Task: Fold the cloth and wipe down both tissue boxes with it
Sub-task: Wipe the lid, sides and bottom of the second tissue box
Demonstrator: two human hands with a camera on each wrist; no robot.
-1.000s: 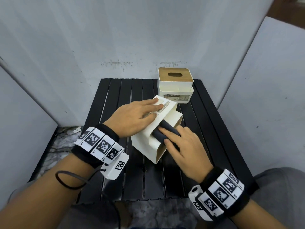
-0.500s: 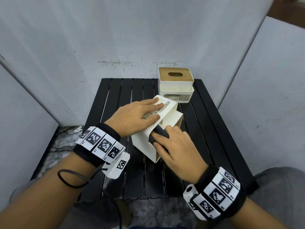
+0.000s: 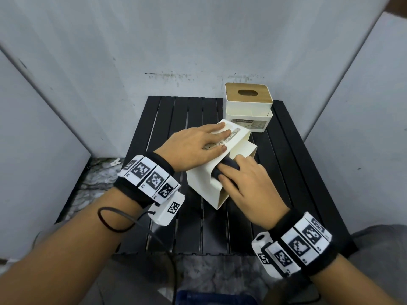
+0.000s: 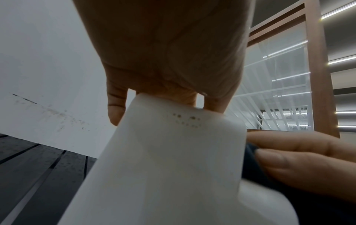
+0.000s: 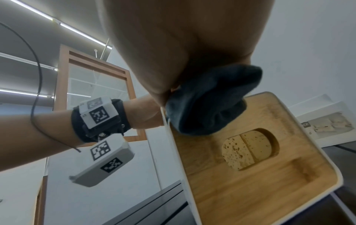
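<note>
A white tissue box [image 3: 204, 186] lies tipped on its side mid-table, its wooden lid [image 5: 250, 190] facing right. My left hand [image 3: 193, 148] rests flat on its upper face with straight fingers, steadying it. My right hand [image 3: 244, 183] presses a folded dark cloth [image 3: 229, 166] against the box's stepped right side, near the lid's edge. The right wrist view shows the cloth [image 5: 208, 103] bunched under the palm. The second tissue box [image 3: 248, 102], white with a wooden slotted top, stands upright at the back right.
The black slatted table [image 3: 171, 119] is boxed in by grey-white panels at the back and both sides. Bare slats lie left of the tipped box and along the front edge. A cable hangs from my left wrist.
My right hand has slid the cloth along the box's side toward me, hiding more of the cloth. The left hand and the box have stayed in place.
</note>
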